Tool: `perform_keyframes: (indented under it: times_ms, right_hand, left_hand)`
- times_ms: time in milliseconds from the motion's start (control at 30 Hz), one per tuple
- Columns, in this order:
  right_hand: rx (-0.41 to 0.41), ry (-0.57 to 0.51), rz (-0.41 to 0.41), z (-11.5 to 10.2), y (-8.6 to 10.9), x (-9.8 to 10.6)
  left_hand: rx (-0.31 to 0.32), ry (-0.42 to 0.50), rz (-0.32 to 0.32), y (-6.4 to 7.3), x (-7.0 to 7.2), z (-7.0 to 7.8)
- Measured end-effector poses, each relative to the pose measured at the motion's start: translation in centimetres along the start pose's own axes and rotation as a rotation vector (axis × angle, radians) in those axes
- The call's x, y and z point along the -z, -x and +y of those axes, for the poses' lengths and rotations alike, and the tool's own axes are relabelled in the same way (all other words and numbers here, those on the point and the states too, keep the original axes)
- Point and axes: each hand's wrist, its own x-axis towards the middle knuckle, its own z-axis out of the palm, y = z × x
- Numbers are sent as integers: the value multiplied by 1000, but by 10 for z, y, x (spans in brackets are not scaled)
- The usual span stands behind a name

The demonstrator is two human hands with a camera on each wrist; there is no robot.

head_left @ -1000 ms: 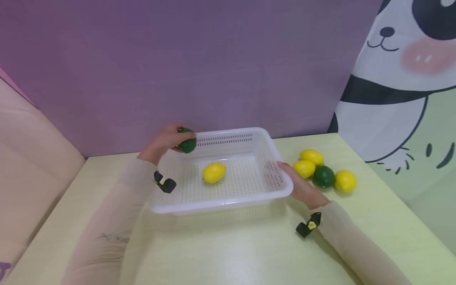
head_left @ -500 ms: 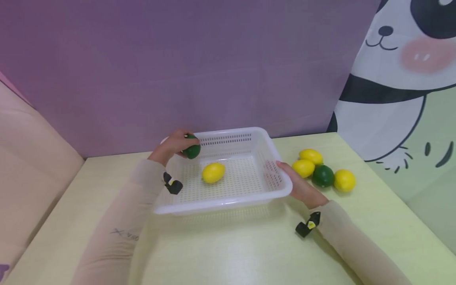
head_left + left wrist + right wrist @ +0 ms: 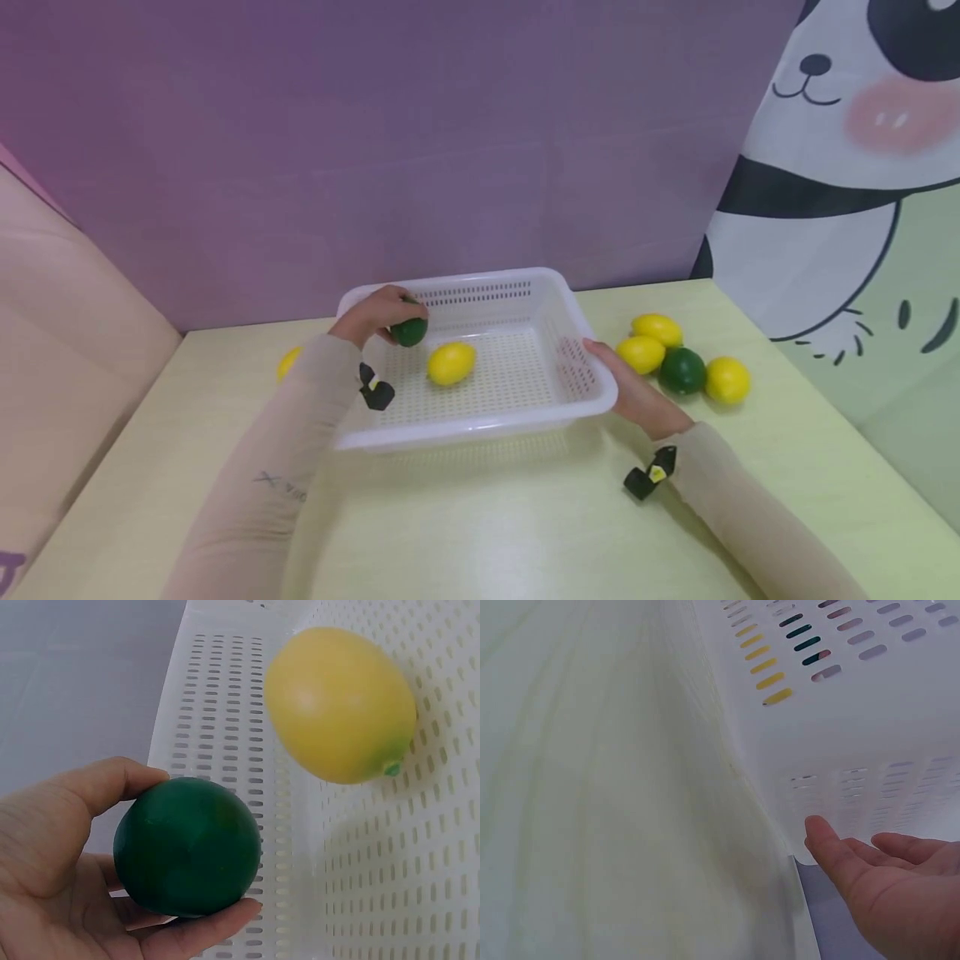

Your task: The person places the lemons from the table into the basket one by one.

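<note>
My left hand (image 3: 378,315) grips a dark green lime (image 3: 187,847) over the left inner side of a white perforated plastic basket (image 3: 472,429). Fingers and thumb curve around the fruit in the left wrist view. A yellow lemon (image 3: 452,363) with a green tip lies on the basket floor, just right of the lime. My right hand (image 3: 633,387) is at the basket's right side, its fingertips at the rim. In the right wrist view, its thumb and fingers reach out fairly straight against the outer wall; part of the hand falls outside that view.
On the pale wooden table (image 3: 480,525), right of the basket, several lemons (image 3: 727,381) sit close around another green lime (image 3: 682,372). Left of the basket, another yellow fruit (image 3: 288,363) is partly hidden by my left sleeve. A purple wall (image 3: 450,150) stands behind.
My left hand has moved right and lower with the lime, from the basket's back left rim to inside it. The yellow fruit at left has come into view. The right hand stays put.
</note>
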Motion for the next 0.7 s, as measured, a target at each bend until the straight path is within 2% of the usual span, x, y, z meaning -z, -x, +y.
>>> perform_keyframes:
  times_ms: [300,567,700]
  right_hand:
    - [4,31,-18,1,4,1]
    - [3,15,-6,0,5,1]
    - [0,-17,-8,-1,3,0]
  left_hand:
    - [35,3,-34,-5,-7,2]
    - [25,-91,-68,-8,-12,0]
    - [39,-99,-102,-7,-12,-2]
